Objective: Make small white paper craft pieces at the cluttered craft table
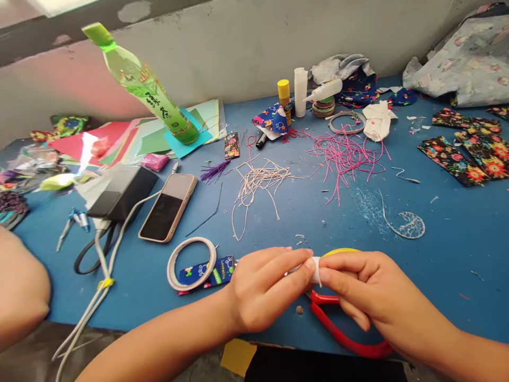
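Note:
My left hand (264, 289) and my right hand (371, 281) meet over the front edge of the blue table. Between their fingertips is a small white piece (316, 271), pinched from both sides; it looks like folded paper or cloth, but most of it is hidden. Red-handled scissors (350, 342) lie beneath my right hand, their blades out of sight. Part of a yellow round thing (342, 250) shows behind the fingers. To the left of my left hand, a pale ring (172, 268) rests on a blue patterned fabric strip (225, 269).
Beige cords (258, 183) and pink cords (345, 151) lie mid-table. A phone (169, 207), cables and a green tea bottle (155, 98) stand left. Glue stick (283, 95), white bottles and floral fabric pieces (453, 159) sit farther back. Another person's arm (22, 289) is at left.

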`<state>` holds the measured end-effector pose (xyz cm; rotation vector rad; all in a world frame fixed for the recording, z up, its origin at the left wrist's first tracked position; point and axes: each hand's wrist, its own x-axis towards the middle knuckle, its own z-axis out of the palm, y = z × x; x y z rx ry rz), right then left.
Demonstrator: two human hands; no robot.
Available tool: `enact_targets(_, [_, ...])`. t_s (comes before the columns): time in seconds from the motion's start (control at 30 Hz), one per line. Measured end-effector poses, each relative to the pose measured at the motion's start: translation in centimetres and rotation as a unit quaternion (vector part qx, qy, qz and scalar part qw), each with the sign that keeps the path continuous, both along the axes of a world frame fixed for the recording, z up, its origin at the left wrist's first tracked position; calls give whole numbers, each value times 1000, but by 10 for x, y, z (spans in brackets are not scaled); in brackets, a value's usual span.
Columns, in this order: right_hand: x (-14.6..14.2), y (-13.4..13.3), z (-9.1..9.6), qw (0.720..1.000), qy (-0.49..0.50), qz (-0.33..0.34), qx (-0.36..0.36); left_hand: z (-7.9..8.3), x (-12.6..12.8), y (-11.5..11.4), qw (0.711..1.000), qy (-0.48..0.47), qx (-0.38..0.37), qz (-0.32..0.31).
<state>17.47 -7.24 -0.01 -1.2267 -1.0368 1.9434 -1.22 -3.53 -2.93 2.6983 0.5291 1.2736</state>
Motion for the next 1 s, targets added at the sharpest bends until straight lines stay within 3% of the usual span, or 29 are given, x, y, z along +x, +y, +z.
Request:
enact_targets(0.17, [0,-3,0,995,49,-13,-81,4,1,3,1000,-6,7,-1])
enact_targets(0.37, [-1,-6,1,987,101,-35,-121,9,0,5,1000,-7,30,3])
enact_targets(0.57, [0,-11,2,983,123,-25,-131,14,-3,6,998,17,54,-9])
enact_targets(0.8, [-2,-10,4,981,157,4,-118,-1,-2,6,995,-38,88,-16])
enact_targets(1.0, [-2,-13,-1,987,140,21,-80,-3,-6,3,995,-34,92,-5])
